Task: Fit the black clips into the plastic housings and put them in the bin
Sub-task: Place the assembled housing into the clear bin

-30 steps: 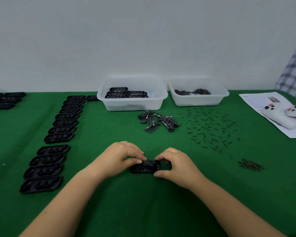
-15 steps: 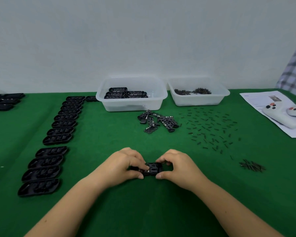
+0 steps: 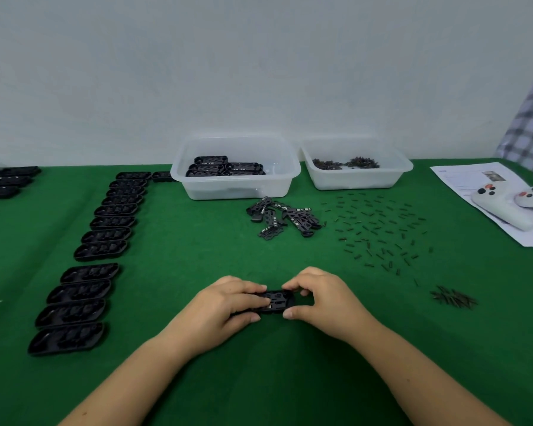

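Down on the green cloth [image 3: 259,379], the left hand [image 3: 225,309] and right hand [image 3: 323,299] both pinch one black housing [image 3: 276,301] between them. Loose clips [image 3: 285,218] lie near the clear bin [image 3: 197,186] farther back.

We reach both bare forearms in from the near edge of the table, converging toward its middle. Our left hand [image 3: 228,302] curls palm down, fingers bent over the top and thumb tucked beneath, pinching. Our right hand [image 3: 320,296] mirrors it, fingertips arched down from above and thumb pressed along the near side. The fingertips of both hands nearly meet.
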